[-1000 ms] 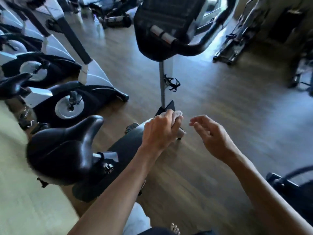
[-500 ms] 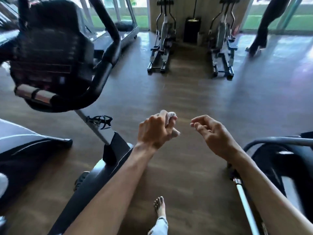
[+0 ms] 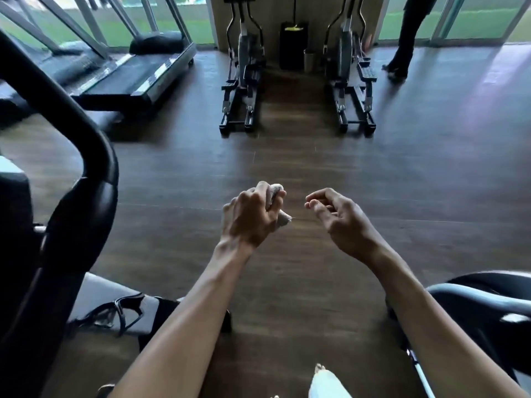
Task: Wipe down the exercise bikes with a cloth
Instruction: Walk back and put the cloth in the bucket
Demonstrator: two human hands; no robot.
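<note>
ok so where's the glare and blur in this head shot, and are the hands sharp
Head view: window light glares pale on the floor at upper right; the left bike handlebar is a dark, smeared mass; straight frames bow at the edges; left hand gripping the cloth and right hand are fairly sharp.

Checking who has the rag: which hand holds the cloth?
The left hand grips the bunched white cloth; the right hand is loosely curled and holds nothing.

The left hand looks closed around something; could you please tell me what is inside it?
A bunched white cloth shows inside the left hand, poking out above and below the curled fingers. The rest of it is covered by the fist.
</note>
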